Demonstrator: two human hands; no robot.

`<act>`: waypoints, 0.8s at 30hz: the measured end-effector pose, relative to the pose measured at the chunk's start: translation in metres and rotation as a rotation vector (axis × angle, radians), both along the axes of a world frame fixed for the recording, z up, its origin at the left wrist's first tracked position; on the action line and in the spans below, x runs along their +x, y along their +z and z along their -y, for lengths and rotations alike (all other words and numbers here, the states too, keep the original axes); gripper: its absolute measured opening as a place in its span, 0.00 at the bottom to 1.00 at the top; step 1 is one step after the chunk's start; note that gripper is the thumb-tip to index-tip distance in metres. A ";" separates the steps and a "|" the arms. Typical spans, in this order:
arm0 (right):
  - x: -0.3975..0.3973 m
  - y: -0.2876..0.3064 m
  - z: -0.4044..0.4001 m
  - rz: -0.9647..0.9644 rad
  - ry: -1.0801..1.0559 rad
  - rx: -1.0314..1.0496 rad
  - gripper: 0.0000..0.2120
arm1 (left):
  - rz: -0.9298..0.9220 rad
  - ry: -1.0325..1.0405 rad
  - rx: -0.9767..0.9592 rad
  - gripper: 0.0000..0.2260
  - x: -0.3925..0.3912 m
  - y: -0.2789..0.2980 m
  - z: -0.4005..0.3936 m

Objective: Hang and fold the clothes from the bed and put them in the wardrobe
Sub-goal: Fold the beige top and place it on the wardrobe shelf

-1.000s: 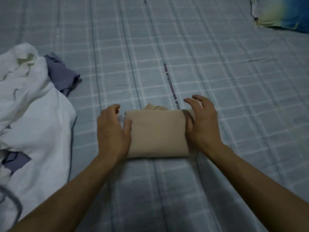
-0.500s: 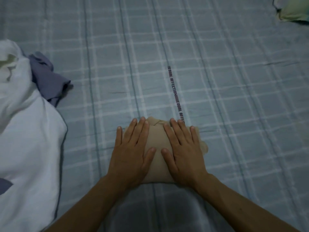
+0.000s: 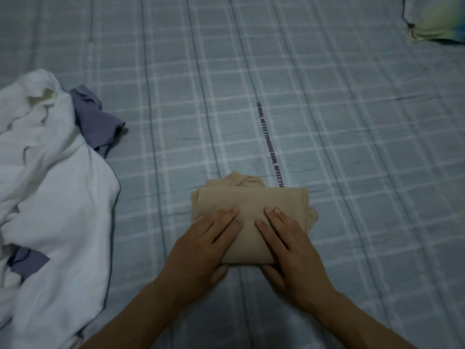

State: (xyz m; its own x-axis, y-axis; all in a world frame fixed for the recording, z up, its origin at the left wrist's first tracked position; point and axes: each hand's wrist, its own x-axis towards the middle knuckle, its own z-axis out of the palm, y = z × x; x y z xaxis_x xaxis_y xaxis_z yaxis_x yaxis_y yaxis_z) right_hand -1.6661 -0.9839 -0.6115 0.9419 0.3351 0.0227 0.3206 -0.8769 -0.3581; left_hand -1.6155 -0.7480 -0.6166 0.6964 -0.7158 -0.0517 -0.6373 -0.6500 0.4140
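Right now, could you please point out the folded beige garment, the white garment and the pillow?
folded beige garment (image 3: 251, 197): head view, its flat top layer.
white garment (image 3: 57, 187): head view, its broad middle.
pillow (image 3: 437, 21): head view, its visible corner at the upper right.

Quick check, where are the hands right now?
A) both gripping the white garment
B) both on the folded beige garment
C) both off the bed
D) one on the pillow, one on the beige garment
B: the left hand and right hand both rest on the near part of the folded beige garment, thumbs at its near edge.
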 end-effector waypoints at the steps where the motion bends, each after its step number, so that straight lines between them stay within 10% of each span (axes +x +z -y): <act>1: 0.002 -0.001 -0.001 -0.002 -0.008 -0.002 0.40 | 0.005 0.000 -0.006 0.39 0.003 -0.001 0.001; 10: 0.007 0.024 -0.001 0.093 -0.135 0.130 0.31 | 0.335 0.129 -0.233 0.18 0.005 0.032 0.012; 24: -0.011 0.307 -0.086 0.345 0.074 0.075 0.29 | 0.498 0.266 -0.098 0.17 -0.063 0.323 -0.091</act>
